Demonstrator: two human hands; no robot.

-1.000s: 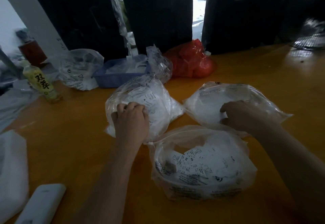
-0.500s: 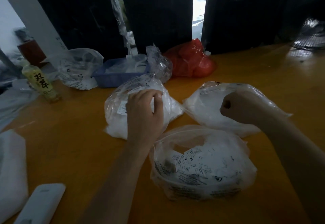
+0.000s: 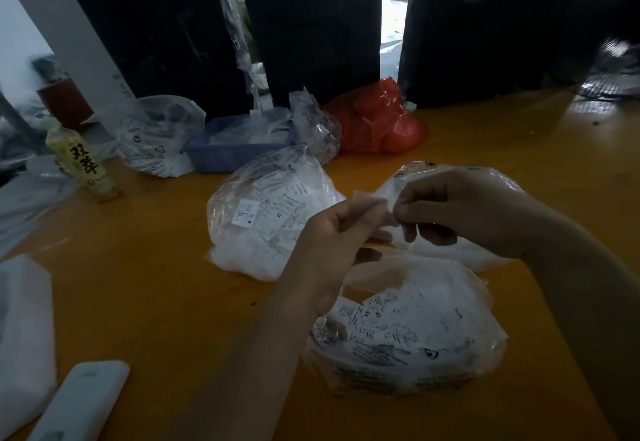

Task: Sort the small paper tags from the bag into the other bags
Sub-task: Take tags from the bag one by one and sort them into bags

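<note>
Orange tabletop [image 3: 145, 288] carries three clear bags. Left hand [image 3: 329, 250] and right hand [image 3: 460, 212] meet above the near bag [image 3: 415, 329], apparently pinching small paper tags [image 3: 372, 203]; blur hides how many. Stuck-together tags could land in the wrong bag.

An orange table [image 3: 145, 288] is covered with clear tag bags [image 3: 270, 222] — a blue tray [image 3: 221, 156], a bottle [image 3: 83, 166] and a red bag [image 3: 377, 125] are set behind.
</note>
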